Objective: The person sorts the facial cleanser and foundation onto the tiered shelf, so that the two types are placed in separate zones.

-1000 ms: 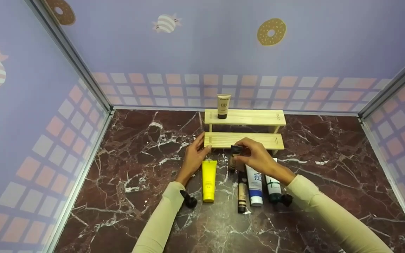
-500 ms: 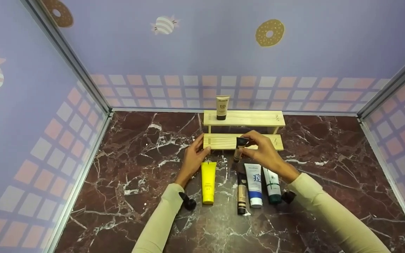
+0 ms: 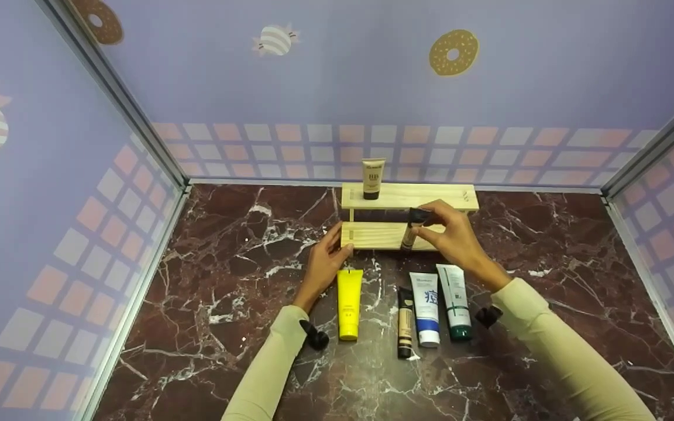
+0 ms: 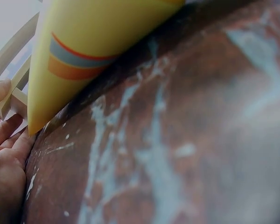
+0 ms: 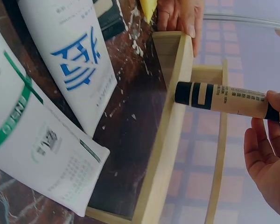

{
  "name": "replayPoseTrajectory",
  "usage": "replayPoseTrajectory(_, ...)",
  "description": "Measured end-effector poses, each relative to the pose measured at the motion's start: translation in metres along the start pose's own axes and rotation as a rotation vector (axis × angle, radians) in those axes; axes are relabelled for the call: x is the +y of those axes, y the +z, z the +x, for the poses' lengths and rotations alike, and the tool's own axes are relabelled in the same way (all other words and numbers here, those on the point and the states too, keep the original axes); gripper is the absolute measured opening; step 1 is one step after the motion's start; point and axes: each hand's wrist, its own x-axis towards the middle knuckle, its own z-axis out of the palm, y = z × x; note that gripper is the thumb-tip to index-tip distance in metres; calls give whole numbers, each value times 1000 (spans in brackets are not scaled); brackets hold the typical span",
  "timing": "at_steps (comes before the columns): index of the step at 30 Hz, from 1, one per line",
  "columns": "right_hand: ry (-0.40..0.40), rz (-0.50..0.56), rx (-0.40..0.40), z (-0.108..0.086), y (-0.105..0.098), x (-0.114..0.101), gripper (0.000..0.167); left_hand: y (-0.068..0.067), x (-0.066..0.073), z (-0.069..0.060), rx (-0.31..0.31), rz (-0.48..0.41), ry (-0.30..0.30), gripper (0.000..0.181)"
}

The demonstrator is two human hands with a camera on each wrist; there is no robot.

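My right hand (image 3: 454,237) pinches a small beige-and-black cosmetic tube (image 3: 410,235) by its black flat end. Its dark cap (image 5: 183,93) points down at the lower step of a two-step wooden rack (image 3: 375,235); whether it touches the wood I cannot tell. My left hand (image 3: 322,263) grips the lower step's left end, thumb at the front edge, fingers along the side. A BB cream tube (image 3: 372,178) stands cap-down on the upper step. Close to my left wrist, a yellow tube (image 3: 348,307) lies on the marble-patterned surface.
In front of the rack lie a beige-and-black tube (image 3: 405,324), a white-and-blue tube (image 3: 426,307) and a white-and-green tube (image 3: 455,301), side by side. Patterned lilac walls (image 3: 337,76) enclose the dark marbled tabletop (image 3: 243,263) at the back and both sides.
My right hand has lifted the small tube from the tabletop in front of the rack, up and rightward to the lower step. The left hand stays at the rack's left end.
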Motion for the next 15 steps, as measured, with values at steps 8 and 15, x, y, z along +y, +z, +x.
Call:
replayPoseTrajectory(8, -9, 48, 17, 9, -12, -4, 33, -1, 0, 0, -2, -9, -3, 70)
replayPoseTrajectory(15, -10, 74, 38, 22, -19, -11, 36, 0, 1, 0, 12, -17, -5, 69)
